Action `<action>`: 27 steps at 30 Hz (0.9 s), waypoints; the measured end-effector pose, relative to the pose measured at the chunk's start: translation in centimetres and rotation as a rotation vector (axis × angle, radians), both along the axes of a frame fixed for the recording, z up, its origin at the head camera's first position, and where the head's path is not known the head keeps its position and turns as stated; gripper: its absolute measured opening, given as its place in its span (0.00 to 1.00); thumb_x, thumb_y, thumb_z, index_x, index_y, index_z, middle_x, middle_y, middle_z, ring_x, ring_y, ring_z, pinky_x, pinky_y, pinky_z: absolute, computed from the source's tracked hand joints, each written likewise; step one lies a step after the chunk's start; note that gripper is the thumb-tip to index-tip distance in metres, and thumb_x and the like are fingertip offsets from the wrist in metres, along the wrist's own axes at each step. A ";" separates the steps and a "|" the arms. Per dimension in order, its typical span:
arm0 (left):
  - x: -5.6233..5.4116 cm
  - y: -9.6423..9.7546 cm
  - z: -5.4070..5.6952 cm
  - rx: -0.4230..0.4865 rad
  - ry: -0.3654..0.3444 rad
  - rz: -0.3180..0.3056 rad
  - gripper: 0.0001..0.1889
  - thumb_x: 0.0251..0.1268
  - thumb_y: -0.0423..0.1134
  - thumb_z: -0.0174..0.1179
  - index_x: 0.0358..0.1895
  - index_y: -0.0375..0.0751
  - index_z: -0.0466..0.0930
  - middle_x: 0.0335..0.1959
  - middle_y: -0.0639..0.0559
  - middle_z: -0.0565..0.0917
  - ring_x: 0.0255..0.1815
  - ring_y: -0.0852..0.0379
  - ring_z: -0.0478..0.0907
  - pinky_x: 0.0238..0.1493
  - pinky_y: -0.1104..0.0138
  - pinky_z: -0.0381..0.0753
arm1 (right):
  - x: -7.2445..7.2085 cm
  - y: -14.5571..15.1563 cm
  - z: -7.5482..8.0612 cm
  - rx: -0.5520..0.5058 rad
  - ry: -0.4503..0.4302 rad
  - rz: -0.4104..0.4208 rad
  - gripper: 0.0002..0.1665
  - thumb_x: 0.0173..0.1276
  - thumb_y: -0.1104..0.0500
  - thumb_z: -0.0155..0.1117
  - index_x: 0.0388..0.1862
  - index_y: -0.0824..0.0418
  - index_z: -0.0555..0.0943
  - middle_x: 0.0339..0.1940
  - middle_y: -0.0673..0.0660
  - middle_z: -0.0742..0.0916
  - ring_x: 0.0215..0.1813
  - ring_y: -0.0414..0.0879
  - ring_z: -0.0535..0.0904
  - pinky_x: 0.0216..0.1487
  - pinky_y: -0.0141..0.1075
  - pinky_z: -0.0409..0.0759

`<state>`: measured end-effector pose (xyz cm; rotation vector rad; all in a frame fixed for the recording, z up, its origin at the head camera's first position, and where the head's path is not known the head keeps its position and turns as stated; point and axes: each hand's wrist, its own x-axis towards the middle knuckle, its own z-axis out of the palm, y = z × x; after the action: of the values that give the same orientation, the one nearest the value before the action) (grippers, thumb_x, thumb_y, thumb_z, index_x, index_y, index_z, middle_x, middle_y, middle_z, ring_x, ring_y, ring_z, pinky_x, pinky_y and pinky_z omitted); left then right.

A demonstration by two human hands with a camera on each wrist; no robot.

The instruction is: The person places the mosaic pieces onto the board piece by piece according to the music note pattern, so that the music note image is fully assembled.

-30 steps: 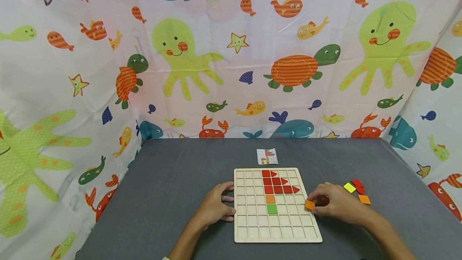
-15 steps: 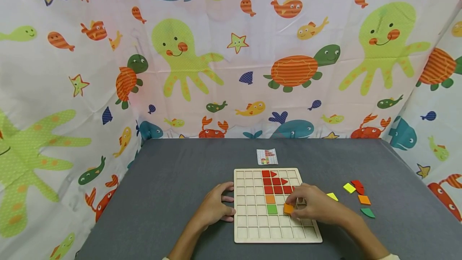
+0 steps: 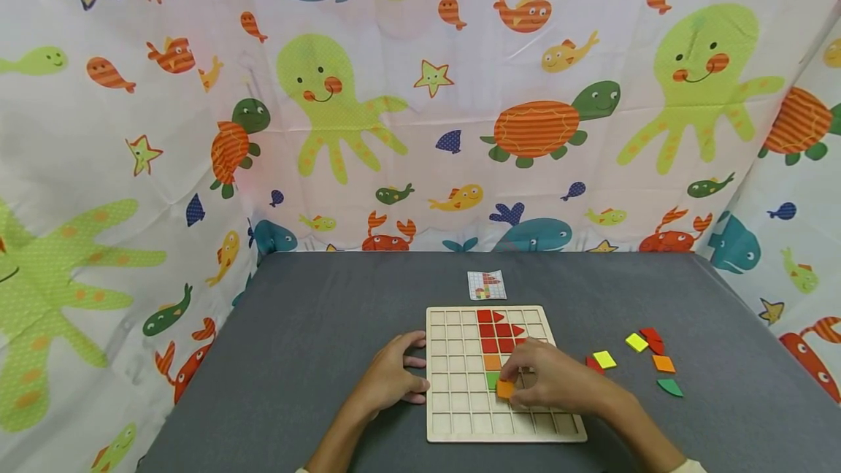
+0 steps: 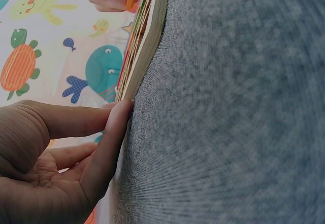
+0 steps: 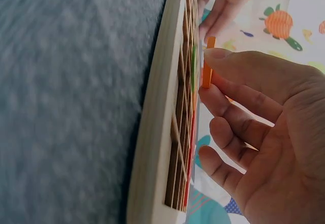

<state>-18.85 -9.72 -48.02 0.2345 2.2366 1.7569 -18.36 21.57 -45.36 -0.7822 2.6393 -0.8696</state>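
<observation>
My right hand (image 3: 552, 378) pinches an orange square tile (image 3: 504, 390) between thumb and fingertips, just above the wooden grid board (image 3: 453, 425). In the right wrist view the orange tile (image 5: 208, 64) stands on edge, apart from the board. A green square tile (image 3: 491, 380) lies in the grid, partly covered by the held tile. Above it sit an orange square tile (image 3: 492, 362) and rows of red tiles (image 3: 489, 345), some hidden by my right hand. My left hand (image 3: 390, 374) touches the board's left edge with loosely extended fingers; its fingertips (image 4: 122, 107) meet the rim in the left wrist view.
Loose tiles lie right of the board: yellow squares (image 3: 636, 342), red pieces (image 3: 652, 340), an orange square (image 3: 663, 363) and a green quarter-round (image 3: 669, 387). A small pattern card (image 3: 487, 285) lies behind the board on the grey table (image 3: 342, 290). A printed curtain (image 3: 420, 122) hangs behind.
My right hand has carried the orange tile leftward from the board's right edge to beside the green tile, uncovering loose tiles at the right. My left hand has stayed put.
</observation>
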 end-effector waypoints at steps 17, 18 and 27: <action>0.2 0.0 0.2 -0.012 -0.003 -0.005 0.44 0.51 0.14 0.70 0.76 0.35 0.70 0.71 0.38 0.74 0.59 0.43 0.82 0.30 0.57 0.94 | 0.2 -0.9 -0.5 -0.031 0.033 0.088 0.12 0.59 0.52 0.83 0.42 0.42 0.90 0.41 0.36 0.84 0.49 0.36 0.75 0.74 0.55 0.74; 0.2 0.0 0.2 -0.014 -0.003 -0.006 0.44 0.51 0.14 0.70 0.76 0.35 0.70 0.71 0.38 0.74 0.59 0.42 0.82 0.31 0.57 0.94 | 0.2 -0.9 -0.5 -0.026 0.039 0.090 0.12 0.59 0.52 0.83 0.42 0.42 0.90 0.41 0.36 0.84 0.49 0.36 0.75 0.72 0.54 0.76; 0.1 0.0 0.2 -0.009 -0.002 -0.012 0.44 0.52 0.14 0.70 0.77 0.35 0.69 0.71 0.37 0.73 0.59 0.42 0.82 0.30 0.57 0.94 | 0.2 -0.9 -0.5 -0.034 0.017 0.106 0.12 0.60 0.51 0.83 0.42 0.42 0.91 0.41 0.37 0.84 0.47 0.36 0.75 0.49 0.36 0.80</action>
<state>-18.77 -9.71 -47.82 0.2429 2.2365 1.7399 -18.16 20.71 -45.83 -0.9332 2.5768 -0.8849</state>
